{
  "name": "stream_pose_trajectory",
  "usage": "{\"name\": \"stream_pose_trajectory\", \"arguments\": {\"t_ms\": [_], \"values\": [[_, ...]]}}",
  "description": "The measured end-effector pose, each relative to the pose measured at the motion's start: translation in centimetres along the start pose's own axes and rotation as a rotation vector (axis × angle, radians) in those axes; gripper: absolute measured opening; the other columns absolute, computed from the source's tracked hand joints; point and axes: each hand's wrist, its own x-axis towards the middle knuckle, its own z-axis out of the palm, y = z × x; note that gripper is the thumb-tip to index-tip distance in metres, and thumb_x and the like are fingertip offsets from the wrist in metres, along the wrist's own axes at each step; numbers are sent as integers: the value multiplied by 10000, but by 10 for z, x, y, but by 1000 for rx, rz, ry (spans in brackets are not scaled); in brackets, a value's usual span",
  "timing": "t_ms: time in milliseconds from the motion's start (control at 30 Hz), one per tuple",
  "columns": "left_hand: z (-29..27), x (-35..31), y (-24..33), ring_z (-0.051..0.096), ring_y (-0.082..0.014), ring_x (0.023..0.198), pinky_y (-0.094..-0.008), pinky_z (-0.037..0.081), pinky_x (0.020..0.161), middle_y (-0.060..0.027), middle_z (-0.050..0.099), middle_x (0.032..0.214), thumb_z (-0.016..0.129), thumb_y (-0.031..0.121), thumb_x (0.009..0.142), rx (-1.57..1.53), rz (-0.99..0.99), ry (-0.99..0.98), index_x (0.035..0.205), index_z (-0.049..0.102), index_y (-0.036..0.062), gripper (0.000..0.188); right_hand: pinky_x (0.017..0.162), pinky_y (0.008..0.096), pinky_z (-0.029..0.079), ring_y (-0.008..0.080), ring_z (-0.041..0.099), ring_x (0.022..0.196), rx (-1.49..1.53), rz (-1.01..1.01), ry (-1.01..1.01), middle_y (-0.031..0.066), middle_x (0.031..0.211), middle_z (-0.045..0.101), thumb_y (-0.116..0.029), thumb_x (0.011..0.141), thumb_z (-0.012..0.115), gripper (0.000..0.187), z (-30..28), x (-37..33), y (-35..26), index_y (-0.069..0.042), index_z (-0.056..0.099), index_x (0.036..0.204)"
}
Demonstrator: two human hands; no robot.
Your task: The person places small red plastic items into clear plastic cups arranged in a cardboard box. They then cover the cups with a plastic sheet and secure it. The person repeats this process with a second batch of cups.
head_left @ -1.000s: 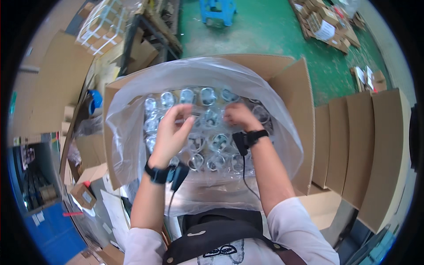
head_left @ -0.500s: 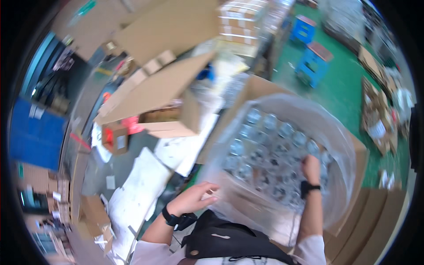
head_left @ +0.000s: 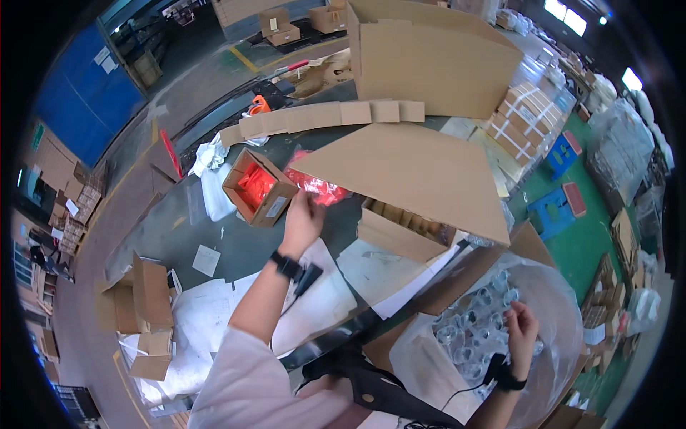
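The bare left hand (head_left: 303, 226) has left the near edge of the carton and now reaches over the dark tabletop (head_left: 179, 242), just off centre toward nine o'clock. It is beside the small open brown cardboard box (head_left: 265, 214) holding bright red plastic (head_left: 255, 184), at ten o'clock, and near the crumpled red plastic bag (head_left: 329, 193). Whether its fingers are apart or closed on either, I cannot tell. The bare right hand (head_left: 524, 333), at four o'clock, remains above the clear, round, glass-like vessels (head_left: 457, 334) in the translucent plastic liner (head_left: 564, 307), fingers loosely bent and apart. The hands thus work at two separate places.
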Motion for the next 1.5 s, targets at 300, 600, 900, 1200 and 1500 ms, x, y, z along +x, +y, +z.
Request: {"name": "stream_pose_trajectory", "arguments": {"t_ms": [300,600,900,1200,1500], "values": [[112,109,-59,581,-355,1106,-441,486,886,-169,636,1134,761,247,737,381,239,136,1110,643,81,425,718,240,507,102,639,797,54,72,-304,63,899,694,-14,886,651,191,129,-61,-67,34,647,1072],[-41,12,-70,516,-306,1163,-498,347,965,-111,564,1234,856,257,628,621,-142,414,1209,525,95,688,740,243,497,103,619,816,-100,258,-216,61,906,677,-17,912,621,190,105,-79,-29,34,620,1095],[-101,-130,-69,585,-278,957,-457,471,745,-57,620,965,650,132,779,425,109,-253,1000,622,120,223,681,268,500,175,629,752,-214,-262,-634,104,841,652,-9,853,661,166,217,-22,-132,11,656,1018],[-63,-209,-7,580,-216,913,-321,523,714,-62,588,978,563,107,796,153,411,-622,1100,624,49,315,872,399,513,388,576,1084,-676,-589,-956,225,1141,580,-94,771,715,429,322,7,-111,-34,594,1178],[-21,-202,-15,584,-217,875,-306,526,701,-52,585,997,562,95,798,57,565,-565,1145,618,43,356,743,453,565,442,619,993,-1130,-583,-745,286,1273,502,-126,881,516,349,371,13,-35,-113,589,1222]]}}
